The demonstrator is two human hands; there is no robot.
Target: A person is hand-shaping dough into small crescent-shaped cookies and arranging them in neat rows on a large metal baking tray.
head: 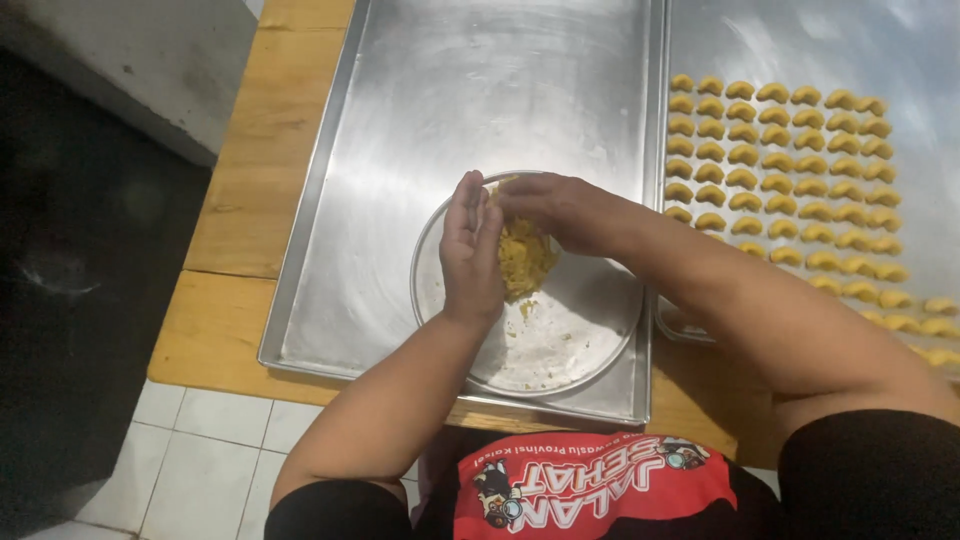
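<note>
In the bowl: dough [525,258], yellow, crumbly, heaped at its far side.
Left hand [470,250]: flat, upright beside the dough.
Right hand [550,208]: pinching dough off the top.
Tip: small, even pinches match the pieces [790,185].
Around: bowl [560,345] on tray [400,150], wooden surface [250,160].

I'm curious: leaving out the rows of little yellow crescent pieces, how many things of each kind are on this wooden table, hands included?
Large rectangular metal baking trays: 2 (left, right)
Round metal plate: 1
Lump of yellow dough: 1
Bare hands: 2 (left hand, right hand)
Total: 6
</note>
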